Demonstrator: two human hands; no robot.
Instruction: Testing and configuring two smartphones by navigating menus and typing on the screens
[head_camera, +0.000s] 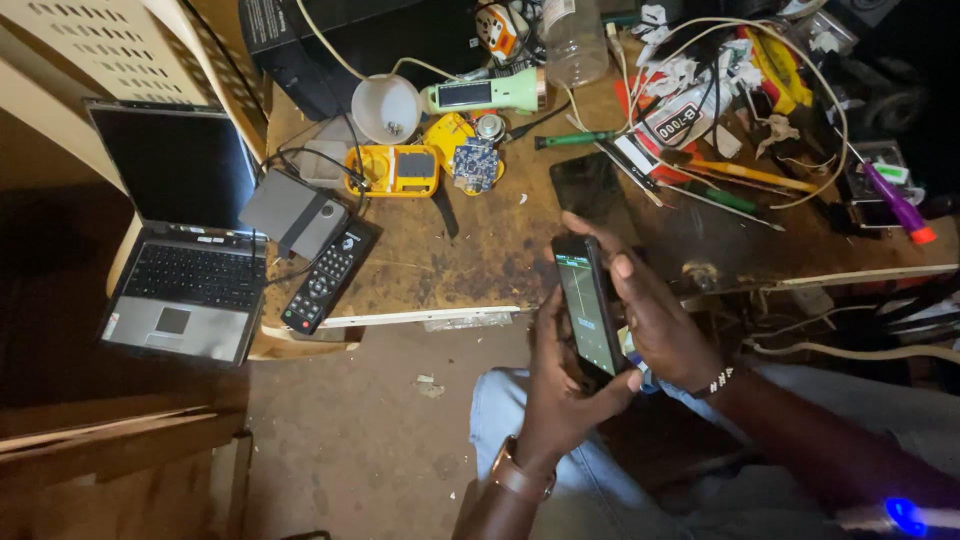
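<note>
While the left hand closes around the lower end of a lit phone, the right hand grips its side edge, above the person's lap, near the workbench.

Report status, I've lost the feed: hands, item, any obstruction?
Left hand and right hand both gripping the smartphone, screen lit. Held above lap, off the cluttered workbench. Nothing blocking.

The phone's lower end is hidden inside the left hand. The clear bottle at the worktop's far edge is cut off by the picture's top. The laptop's screen is too dark to read.
</note>
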